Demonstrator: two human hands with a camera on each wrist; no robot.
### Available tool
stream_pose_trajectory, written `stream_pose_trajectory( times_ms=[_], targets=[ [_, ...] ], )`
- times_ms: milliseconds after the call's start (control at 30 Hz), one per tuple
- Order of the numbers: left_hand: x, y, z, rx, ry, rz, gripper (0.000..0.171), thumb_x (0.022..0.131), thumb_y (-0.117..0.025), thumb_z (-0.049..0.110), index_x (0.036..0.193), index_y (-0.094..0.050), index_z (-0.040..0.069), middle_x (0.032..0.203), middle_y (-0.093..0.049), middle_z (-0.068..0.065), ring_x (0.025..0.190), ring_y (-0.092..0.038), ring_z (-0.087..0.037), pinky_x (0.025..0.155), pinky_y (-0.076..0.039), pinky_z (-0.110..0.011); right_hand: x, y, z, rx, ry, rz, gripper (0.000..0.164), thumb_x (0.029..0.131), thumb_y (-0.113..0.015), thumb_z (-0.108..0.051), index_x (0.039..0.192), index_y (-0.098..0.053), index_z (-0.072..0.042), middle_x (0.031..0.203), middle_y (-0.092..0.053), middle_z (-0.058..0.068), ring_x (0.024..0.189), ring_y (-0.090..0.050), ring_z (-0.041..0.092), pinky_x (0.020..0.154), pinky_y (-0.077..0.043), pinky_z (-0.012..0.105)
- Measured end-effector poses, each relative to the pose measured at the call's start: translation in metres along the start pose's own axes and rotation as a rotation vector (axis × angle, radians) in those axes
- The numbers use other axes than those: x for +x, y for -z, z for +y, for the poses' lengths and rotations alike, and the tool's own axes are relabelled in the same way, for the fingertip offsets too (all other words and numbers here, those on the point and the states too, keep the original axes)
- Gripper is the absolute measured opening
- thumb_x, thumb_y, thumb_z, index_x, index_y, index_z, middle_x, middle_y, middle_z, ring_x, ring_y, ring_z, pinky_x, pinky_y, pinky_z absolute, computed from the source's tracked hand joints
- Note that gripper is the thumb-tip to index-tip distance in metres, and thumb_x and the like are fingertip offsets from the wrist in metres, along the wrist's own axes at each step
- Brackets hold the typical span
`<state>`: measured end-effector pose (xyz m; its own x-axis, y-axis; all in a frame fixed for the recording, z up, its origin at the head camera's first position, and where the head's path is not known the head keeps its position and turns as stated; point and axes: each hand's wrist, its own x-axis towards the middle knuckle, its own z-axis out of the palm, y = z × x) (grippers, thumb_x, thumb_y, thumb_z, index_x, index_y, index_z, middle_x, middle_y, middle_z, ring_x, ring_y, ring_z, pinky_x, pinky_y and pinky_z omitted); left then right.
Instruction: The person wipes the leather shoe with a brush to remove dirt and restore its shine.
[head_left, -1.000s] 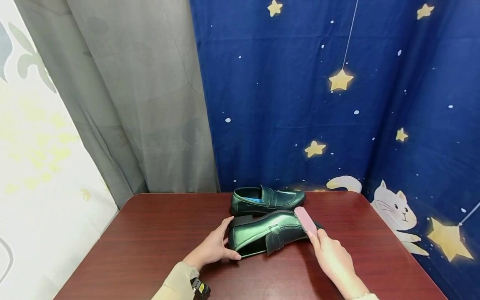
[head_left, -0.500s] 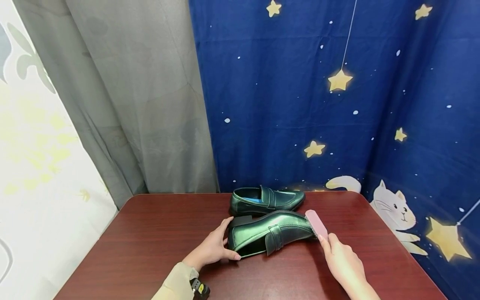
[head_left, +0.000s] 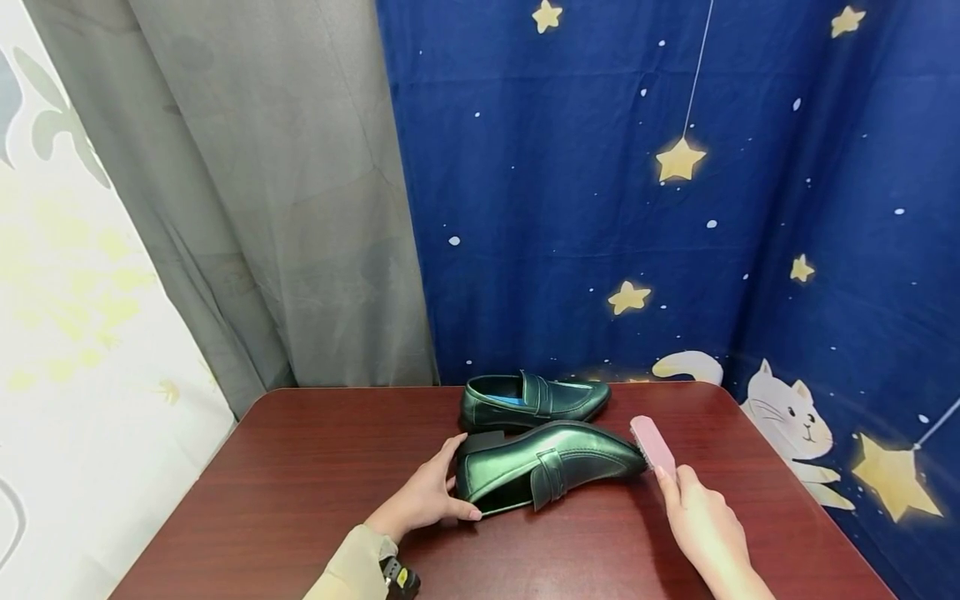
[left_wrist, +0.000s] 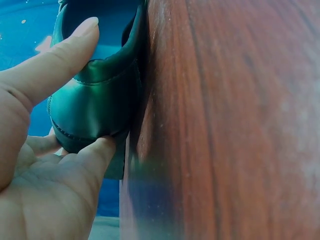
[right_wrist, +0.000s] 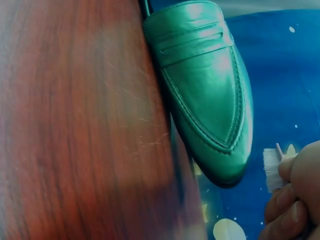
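Note:
A shiny dark green loafer (head_left: 517,460) lies on its side on the table, its toe pointing right. My left hand (head_left: 429,493) grips it by the heel; in the left wrist view the thumb (left_wrist: 60,62) reaches over the rim of the opening, and the fingertips press against the heel. My right hand (head_left: 705,521) holds a pink-backed brush (head_left: 654,446) just beyond the toe. Seen from the right wrist, its white bristles (right_wrist: 271,169) face the loafer's toe (right_wrist: 225,167) across a gap. The brush handle is mostly hidden in the right hand.
A second green loafer (head_left: 562,400), upright with a blue insole, stands right behind the first. The reddish-brown table (head_left: 322,467) has its back edge close behind that shoe. Blue star-patterned (head_left: 570,208) and grey curtains (head_left: 300,208) hang beyond.
My right hand has drawn the brush rightward along the front of the loafer, from the upper to past the toe tip. The left hand and both shoes have stayed in place.

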<state>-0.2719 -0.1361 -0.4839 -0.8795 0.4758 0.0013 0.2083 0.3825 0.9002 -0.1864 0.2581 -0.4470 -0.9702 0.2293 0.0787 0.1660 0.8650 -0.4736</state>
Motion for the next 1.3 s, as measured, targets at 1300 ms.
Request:
stream_pose_trajectory(
  times_ms=[1300],
  targets=[
    [0.001, -0.001, -0.003, 0.0, -0.018, 0.006, 0.122, 0.069, -0.094, 0.012, 0.161, -0.014, 0.008, 0.168, -0.006, -0.024, 0.15, -0.029, -0.041, 0.108, -0.045, -0.048, 0.002, -0.02, -0.023, 0.026, 0.046, 0.009, 0.037, 0.106, -0.045, -0.041, 0.1, -0.054, -0.005, 0.078, -0.064, 0.019, 0.071, -0.065, 0.036, 0.056, -0.043, 0.048]
  ],
)
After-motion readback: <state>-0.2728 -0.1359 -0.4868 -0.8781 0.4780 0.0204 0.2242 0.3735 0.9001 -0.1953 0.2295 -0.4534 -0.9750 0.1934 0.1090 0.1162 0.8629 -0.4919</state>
